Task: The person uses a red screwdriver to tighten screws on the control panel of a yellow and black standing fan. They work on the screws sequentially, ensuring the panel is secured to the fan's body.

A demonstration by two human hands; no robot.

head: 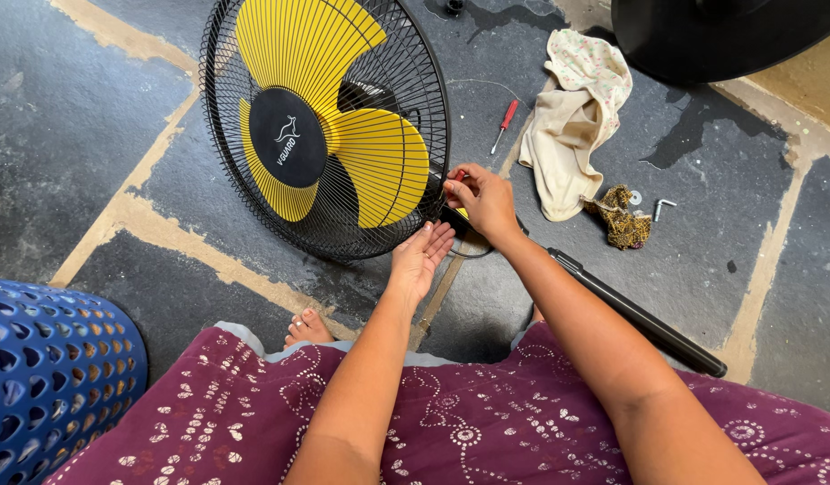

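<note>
A pedestal fan head (330,126), its black wire guard enclosing three yellow blades and a black centre hub, stands tilted on a dark grey stone floor (74,135) with pale tan joints between the slabs. The left hand (418,256) is open, fingers straight and together, its palm laid against the lower right rim of the guard. The right hand (480,199) is pinched at the guard's right edge, fingertips closed on something small that cannot be made out, just above the left hand. From below the right forearm a black fan pole (644,314) runs along the floor toward the lower right. A blue perforated plastic basket (51,377) stands at the lower left; its contents are not visible. Beyond the hands lie a red-handled screwdriver (505,121), a crumpled cream cloth (572,121), a small brownish rag (620,216) and a few metal fasteners (662,208) beside it. A round black fan base (720,36) sits at the top right. The person's maroon patterned garment (469,422) fills the foreground, with a bare foot (307,328) showing.
</note>
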